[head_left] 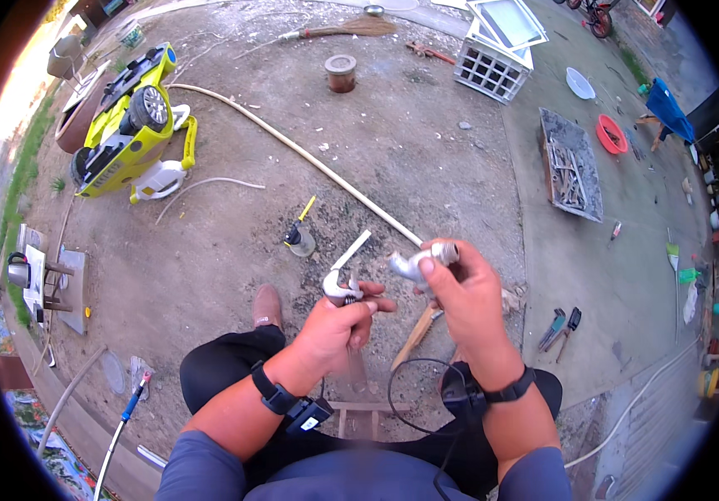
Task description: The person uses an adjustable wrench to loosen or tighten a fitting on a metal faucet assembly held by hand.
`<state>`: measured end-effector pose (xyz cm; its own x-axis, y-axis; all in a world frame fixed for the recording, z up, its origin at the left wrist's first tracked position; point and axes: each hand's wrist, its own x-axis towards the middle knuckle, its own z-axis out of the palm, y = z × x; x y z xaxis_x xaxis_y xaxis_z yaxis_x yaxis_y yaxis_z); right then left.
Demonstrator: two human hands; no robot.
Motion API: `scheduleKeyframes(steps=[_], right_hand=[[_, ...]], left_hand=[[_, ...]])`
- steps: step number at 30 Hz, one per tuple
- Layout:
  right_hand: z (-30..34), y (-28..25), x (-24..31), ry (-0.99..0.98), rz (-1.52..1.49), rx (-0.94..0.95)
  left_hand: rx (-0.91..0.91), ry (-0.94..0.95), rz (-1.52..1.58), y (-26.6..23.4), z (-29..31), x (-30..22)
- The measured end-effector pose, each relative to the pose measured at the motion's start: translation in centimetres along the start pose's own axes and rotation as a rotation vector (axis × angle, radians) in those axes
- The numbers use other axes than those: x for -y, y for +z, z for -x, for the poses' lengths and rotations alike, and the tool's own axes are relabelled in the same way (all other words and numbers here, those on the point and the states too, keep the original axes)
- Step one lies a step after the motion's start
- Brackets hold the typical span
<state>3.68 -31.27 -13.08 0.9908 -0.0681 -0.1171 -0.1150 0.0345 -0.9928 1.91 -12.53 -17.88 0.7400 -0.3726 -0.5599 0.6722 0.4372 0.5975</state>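
Observation:
My left hand (336, 323) grips a metal pipe-cutter type tool (340, 288), and a short white plastic pipe (351, 250) sticks up and away from its jaw. My right hand (465, 298) holds a grey metal elbow fitting (423, 260) with a threaded end, raised just right of the tool. The two hands are close together above my knees. Both wrists wear dark bands with small devices and a black cable.
A long pale hose (292, 149) crosses the dirt ground. A yellow pressure washer (129, 125) lies at left. A small bottle with a yellow nozzle (300, 236) stands ahead. Pliers (560, 327) lie at right, a wooden stick (415, 336) below my hands, a white crate (493, 67) far back.

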Motion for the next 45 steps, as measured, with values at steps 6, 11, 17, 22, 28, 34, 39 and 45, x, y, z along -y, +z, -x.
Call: scheduleKeyframes(steps=[6,11,17,22,28,34,39,45], right_hand=[[-0.9,-0.4,-2.9,0.382,-0.409,0.043],[-0.9,-0.4,-3.9,0.47,-0.581,0.047],[-0.9,-0.3,-4.7,0.423,-0.646,0.093],[-0.6,-0.1,-4.8,0.381,-0.689,0.044],[0.1,0.9,-4.8,0.41,-0.698,0.067],[0.2,0.2,-5.4,0.347,-0.567,0.147],[0.2,-0.5,-4.5,0.51,-0.526,0.325],[0.8,1.0,-5.3,0.332,-0.37,0.243]], left_hand=[[-0.006,0.076,-0.056,0.1,0.3,-0.4],[-0.04,0.101,-0.101,0.0,0.5,-0.4],[-0.121,0.049,-0.166,-0.4,0.3,0.3],[-0.012,0.068,-0.132,0.6,0.8,0.8],[-0.085,0.168,-0.19,0.3,0.5,1.6],[-0.16,0.241,-0.17,0.5,0.4,0.7],[-0.168,0.39,-0.517,0.3,1.3,-0.3],[-0.144,0.515,-0.655,-0.1,0.8,0.3]])
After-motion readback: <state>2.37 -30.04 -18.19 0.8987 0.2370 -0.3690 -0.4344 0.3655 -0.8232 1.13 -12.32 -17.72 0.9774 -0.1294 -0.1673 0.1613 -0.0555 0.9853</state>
